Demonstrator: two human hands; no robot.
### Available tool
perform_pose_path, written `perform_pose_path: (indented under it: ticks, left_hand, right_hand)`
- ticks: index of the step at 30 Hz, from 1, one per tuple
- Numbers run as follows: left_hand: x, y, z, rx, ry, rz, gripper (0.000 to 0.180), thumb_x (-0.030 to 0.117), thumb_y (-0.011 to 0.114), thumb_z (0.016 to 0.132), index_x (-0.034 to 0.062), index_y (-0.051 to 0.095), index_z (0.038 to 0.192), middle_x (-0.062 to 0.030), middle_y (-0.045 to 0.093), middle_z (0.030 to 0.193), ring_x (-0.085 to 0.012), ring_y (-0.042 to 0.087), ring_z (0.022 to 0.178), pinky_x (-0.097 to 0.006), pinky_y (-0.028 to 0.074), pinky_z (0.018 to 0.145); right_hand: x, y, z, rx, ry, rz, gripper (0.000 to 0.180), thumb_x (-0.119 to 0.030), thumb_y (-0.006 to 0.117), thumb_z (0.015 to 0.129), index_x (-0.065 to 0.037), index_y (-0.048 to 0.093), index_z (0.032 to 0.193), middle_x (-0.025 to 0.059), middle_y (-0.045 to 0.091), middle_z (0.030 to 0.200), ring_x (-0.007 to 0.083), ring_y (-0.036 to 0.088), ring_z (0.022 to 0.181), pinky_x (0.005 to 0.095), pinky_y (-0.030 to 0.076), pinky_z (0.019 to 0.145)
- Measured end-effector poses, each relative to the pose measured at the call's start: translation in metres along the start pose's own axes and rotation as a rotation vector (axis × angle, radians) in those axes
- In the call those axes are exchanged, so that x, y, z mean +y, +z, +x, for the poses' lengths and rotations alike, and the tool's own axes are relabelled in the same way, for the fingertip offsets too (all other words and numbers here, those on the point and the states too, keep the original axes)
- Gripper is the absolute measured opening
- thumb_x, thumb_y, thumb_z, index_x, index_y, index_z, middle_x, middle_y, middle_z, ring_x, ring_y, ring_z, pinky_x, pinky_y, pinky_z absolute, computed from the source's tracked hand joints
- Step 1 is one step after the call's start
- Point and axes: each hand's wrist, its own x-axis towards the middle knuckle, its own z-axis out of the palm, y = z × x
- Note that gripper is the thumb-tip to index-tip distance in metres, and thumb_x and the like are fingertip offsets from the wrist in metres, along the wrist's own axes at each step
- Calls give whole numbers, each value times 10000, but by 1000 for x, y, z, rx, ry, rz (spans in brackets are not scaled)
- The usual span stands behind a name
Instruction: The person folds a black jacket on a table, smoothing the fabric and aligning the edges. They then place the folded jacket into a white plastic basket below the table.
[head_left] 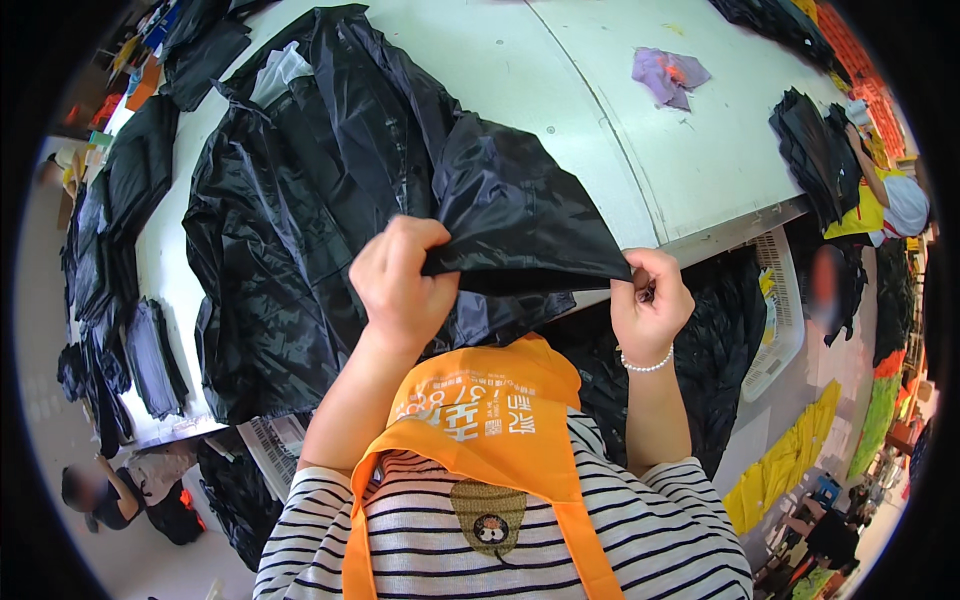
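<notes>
- Black shiny garment (330,200) lies spread over the near part of the white table (560,90), with one flap (520,215) lifted up off the table edge and pulled taut between both hands.
- Left hand (400,280): grip clamped on the left end of the flap, fingers curled over the fabric's lower edge.
- Right hand (650,300): grip pinched together on the flap's pointed right corner; a pearl bracelet (648,365) on the wrist.
- Below the hands: orange apron (490,420) over a striped shirt (660,530).
- More black fabric pieces (120,250) heaped along the table's left edge; another black pile (815,150) at the far right edge.
- Small purple cloth scrap (668,75) lies alone on the far table, well apart from the garment.
- White slatted crate (785,300) under the table edge on the right, black fabric beside it.
</notes>
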Motion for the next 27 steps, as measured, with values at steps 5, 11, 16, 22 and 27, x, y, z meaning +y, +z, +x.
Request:
perform_pose_path:
  ticks: [5, 11, 16, 22, 27]
  left_hand:
    - [13, 1, 8, 5, 93, 103, 313, -77, 683, 502, 39, 551, 761, -86, 586, 737, -250, 576, 630, -304, 458, 575]
    - [11, 14, 7, -53, 284, -102, 367, 16, 730, 509, 58, 609, 852, -61, 601, 823, -233, 597, 707, -320, 475, 604]
    - [17, 17, 8, -95, 349, -124, 357, 31, 741, 512, 65, 609, 842, -46, 603, 790, -201, 585, 644, -296, 443, 549]
    - [20, 17, 8, -100, 353, -124, 335, 36, 747, 521, 72, 602, 821, -32, 607, 763, -189, 585, 639, -287, 413, 546]
    - [22, 15, 9, -115, 344, -127, 323, 7, 745, 526, 65, 598, 808, -42, 619, 761, -195, 588, 633, -293, 418, 568]
  right_hand:
    - [-6, -2, -2, 7, -22, 21, 214, 101, 694, 710, -13, 583, 854, 50, 564, 649, 80, 460, 451, 181, 376, 450]
    - [-26, -9, 4, -352, 344, 313, 375, -64, 747, 781, -16, 508, 1066, 31, 556, 806, 68, 482, 598, 194, 426, 564]
    - [-32, -17, 12, -461, 394, 433, 252, -95, 622, 900, -7, 480, 1088, 53, 533, 927, 89, 517, 790, 223, 446, 721]
    - [-38, -10, 18, -554, 392, 619, 179, -13, 596, 894, 8, 507, 1048, 64, 553, 938, 105, 570, 846, 229, 473, 776]
    - [-38, -8, 19, -534, 306, 583, 161, 7, 617, 871, 17, 526, 1004, 62, 546, 935, 104, 570, 802, 218, 476, 720]
